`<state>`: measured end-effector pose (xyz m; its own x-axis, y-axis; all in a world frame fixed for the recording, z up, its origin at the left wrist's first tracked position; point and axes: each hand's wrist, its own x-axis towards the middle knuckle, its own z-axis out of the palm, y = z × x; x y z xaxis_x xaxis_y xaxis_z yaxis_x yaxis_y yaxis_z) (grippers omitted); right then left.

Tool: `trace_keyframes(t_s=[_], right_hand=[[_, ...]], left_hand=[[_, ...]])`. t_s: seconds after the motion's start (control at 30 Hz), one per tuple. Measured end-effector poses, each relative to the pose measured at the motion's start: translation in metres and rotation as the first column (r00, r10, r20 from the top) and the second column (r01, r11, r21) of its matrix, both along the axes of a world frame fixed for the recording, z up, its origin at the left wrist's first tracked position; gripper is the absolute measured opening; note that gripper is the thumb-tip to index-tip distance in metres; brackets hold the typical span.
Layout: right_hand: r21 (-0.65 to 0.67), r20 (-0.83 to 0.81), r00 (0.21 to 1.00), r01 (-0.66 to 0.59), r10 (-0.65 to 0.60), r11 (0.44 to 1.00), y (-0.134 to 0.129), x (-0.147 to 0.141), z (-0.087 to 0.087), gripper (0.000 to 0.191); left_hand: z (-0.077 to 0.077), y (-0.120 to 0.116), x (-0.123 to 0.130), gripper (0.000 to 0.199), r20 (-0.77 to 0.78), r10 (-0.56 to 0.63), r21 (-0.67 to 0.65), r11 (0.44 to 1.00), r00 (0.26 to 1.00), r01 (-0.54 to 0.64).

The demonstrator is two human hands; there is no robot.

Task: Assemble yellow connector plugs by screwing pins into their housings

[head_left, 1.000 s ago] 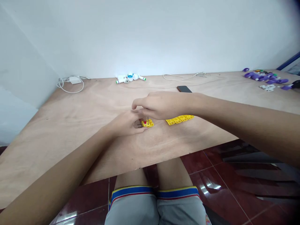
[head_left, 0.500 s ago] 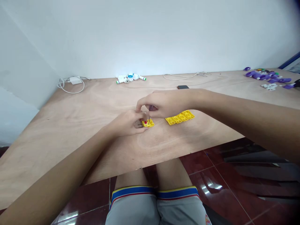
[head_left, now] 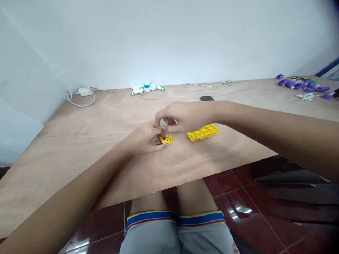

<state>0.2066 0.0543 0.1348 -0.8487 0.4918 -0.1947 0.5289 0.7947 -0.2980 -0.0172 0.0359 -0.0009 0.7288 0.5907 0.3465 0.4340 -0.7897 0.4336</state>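
Observation:
My left hand (head_left: 145, 140) grips a small yellow plug housing (head_left: 171, 140) on the wooden table, thumb along its near edge and fingers on its far side. A red button shows on the housing, and metal pins stick out to its left, under my palm. From above, my right hand (head_left: 182, 116) holds a screwdriver (head_left: 170, 121) upright by its dark purplish handle. The thin shaft runs down to the housing, its tip at the top face. Right of the housing, several yellow plastic housing pieces (head_left: 203, 133) lie in a joined row, partly below my right wrist.
A black phone (head_left: 207, 98) lies beyond my right wrist. Along the wall are a white charger with cable (head_left: 84, 91), white tubular parts with green ends (head_left: 147, 88) and a thin white cable (head_left: 209, 85). Purple parts (head_left: 299, 85) and small white pieces (head_left: 305, 97) occupy the far right.
My right fingers have shifted slightly about the screwdriver, and more of its handle shows. My left hand and the plug housing stay in place.

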Motion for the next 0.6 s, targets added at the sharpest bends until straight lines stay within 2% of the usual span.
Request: trace_keyframes(t_s=[0.03, 0.13, 0.23, 0.37, 0.5, 0.6], right_hand=[[0.031, 0.021, 0.999, 0.024, -0.024, 0.999, -0.0003, -0.0004, -0.0003, 0.021], [0.085, 0.048, 0.997, 0.059, -0.063, 0.995, -0.0005, -0.0006, -0.0006, 0.022], [0.037, 0.010, 1.000, 0.004, -0.004, 0.999, -0.0001, 0.0002, 0.0000, 0.025], [0.055, 0.042, 0.998, 0.035, -0.037, 0.998, 0.0013, 0.0019, 0.0004, 0.027], [0.010, 0.000, 1.000, -0.001, 0.001, 1.000, 0.0041, 0.0044, -0.0009, 0.033], [0.024, 0.018, 0.999, 0.026, -0.026, 0.999, 0.0051, 0.0055, -0.0017, 0.026]], left_hand=[[-0.0001, 0.0001, -0.0001, 0.022, 0.006, -0.002, 0.005, 1.000, 1.000, 0.002], [-0.0003, 0.0003, -0.0003, 0.023, 0.010, -0.008, 0.014, 1.000, 1.000, 0.008], [-0.0003, 0.0004, -0.0002, 0.024, 0.002, -0.004, 0.005, 1.000, 1.000, 0.004], [0.0003, 0.0002, 0.0003, 0.021, 0.020, -0.006, 0.028, 1.000, 1.000, 0.005], [0.0009, -0.0001, 0.0001, 0.017, -0.003, -0.009, 0.004, 1.000, 1.000, 0.009], [0.0013, -0.0004, 0.0002, 0.020, 0.017, -0.014, 0.017, 1.000, 1.000, 0.013]])
